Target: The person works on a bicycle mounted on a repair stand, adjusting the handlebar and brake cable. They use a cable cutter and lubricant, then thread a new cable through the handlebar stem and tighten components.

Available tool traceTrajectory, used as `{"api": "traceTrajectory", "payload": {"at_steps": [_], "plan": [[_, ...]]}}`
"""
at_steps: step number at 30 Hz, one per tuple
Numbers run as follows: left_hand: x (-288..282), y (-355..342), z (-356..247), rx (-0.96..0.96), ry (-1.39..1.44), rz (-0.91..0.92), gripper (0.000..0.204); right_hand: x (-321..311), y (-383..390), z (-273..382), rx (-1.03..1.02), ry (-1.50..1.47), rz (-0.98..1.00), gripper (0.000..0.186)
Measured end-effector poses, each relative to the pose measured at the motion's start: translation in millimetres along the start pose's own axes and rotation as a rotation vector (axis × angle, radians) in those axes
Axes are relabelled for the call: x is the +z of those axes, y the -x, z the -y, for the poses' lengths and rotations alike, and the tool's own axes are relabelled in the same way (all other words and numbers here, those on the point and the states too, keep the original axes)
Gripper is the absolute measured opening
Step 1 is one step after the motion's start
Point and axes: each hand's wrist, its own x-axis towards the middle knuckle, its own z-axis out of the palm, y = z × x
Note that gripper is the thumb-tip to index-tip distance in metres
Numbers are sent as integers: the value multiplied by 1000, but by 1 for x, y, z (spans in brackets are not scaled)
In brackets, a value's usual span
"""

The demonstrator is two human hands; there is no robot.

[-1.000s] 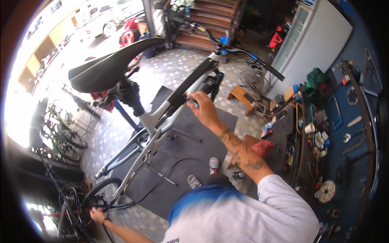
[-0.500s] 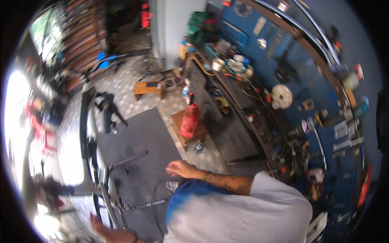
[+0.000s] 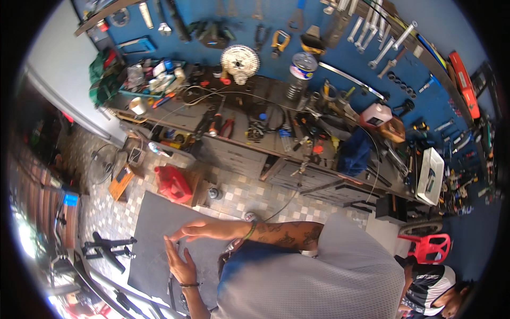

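Over the dark grey mat (image 3: 146, 228), my two hands meet near the fingertips, both empty. My right hand (image 3: 212, 229) comes in on a tattooed forearm with a green bracelet, its fingers stretched out to the left. Just below it, my left hand (image 3: 182, 264) points up with fingers spread and a dark band at the wrist. Whether the fingertips touch, I cannot tell. A black clamp-like stand part (image 3: 109, 250) and a bicycle (image 3: 87, 276) are to the left of my left hand.
A cluttered workbench (image 3: 234, 135) runs along the blue tool wall (image 3: 196, 13), with a cassette sprocket (image 3: 240, 61) and a water bottle (image 3: 300, 74). A red jug (image 3: 172, 184) stands on a low wooden stool (image 3: 201, 189). Lower right, another person (image 3: 433, 287) is near a red chair (image 3: 429, 247).
My view has swung right, bringing the workbench and tool wall to the middle. My hands, formerly far apart, have come together. The other person has come into view.
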Motion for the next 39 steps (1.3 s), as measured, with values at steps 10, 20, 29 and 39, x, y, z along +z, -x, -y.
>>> {"api": "traceTrajectory", "payload": {"at_steps": [10,20,29,39], "plan": [[74,61,0,-408,121,634,57,-321,218,123,-336,1003,-1838,56],[69,59,0,-418,103,559,54,-423,261,175,236,1216,-1784,111],[100,51,-16,-353,75,640,54,-430,258,175,314,1315,-1713,62],[105,-3,-92,-169,89,641,51,-434,263,163,271,1333,-1963,56]]}}
